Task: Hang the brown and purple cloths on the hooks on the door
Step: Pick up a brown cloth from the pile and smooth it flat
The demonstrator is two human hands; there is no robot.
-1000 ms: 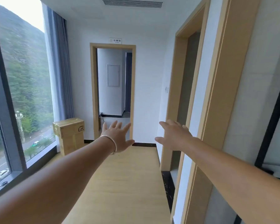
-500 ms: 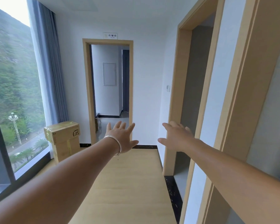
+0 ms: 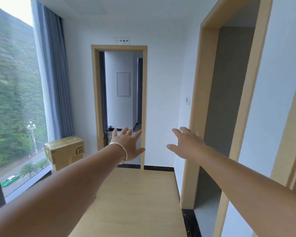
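Note:
Both my arms reach forward along a corridor. My left hand [image 3: 126, 144], with a silver bangle on the wrist, has its fingers spread and holds nothing. My right hand [image 3: 186, 143] is also flat, fingers straight, empty. An open doorway [image 3: 120, 106] with a light wood frame lies straight ahead at the corridor's end, a small sign above it. No brown cloth, purple cloth, hooks or door leaf show in this view.
A tall window [image 3: 14, 100] with a grey-blue curtain [image 3: 55, 79] runs along the left. A taped cardboard box [image 3: 65, 152] stands on the floor by the curtain. On the right, a wood-framed opening [image 3: 217, 117] recesses into the wall. The wooden floor [image 3: 132, 202] stretches ahead.
The view has moved forward along the corridor and tilted slightly left; the end doorway and box are nearer. Both hands stay stretched out and empty.

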